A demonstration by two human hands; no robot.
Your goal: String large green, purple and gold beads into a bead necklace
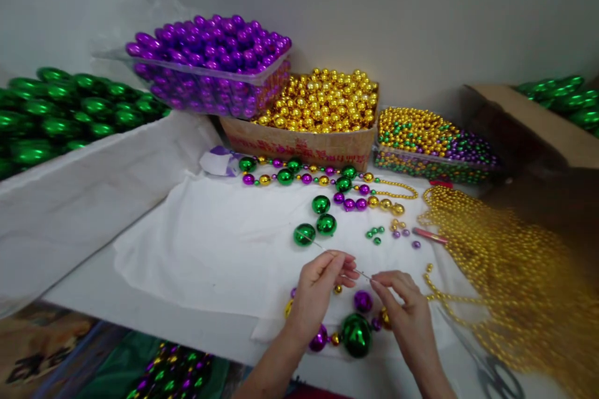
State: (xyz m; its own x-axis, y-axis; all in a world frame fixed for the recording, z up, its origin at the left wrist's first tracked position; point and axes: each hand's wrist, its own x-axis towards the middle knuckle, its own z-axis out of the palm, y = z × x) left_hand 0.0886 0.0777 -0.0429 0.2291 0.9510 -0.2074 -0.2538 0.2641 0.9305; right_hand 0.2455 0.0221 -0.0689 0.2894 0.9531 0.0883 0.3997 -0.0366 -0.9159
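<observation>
My left hand pinches a thin metal needle near its rear end; the needle's tip points up-left and touches a green ball. My right hand is pinched just behind it, fingers closed at the needle's end or thread, too fine to make out. Under both hands lies a bead strand with a large green ball, purple beads and small gold ones. Two more loose green balls sit beyond on the white cloth.
A finished bead strand lies at the cloth's far edge. Behind stand a tub of purple balls, a carton of gold balls, a tray of small mixed beads. Green balls fill the left; gold bead strings pile right.
</observation>
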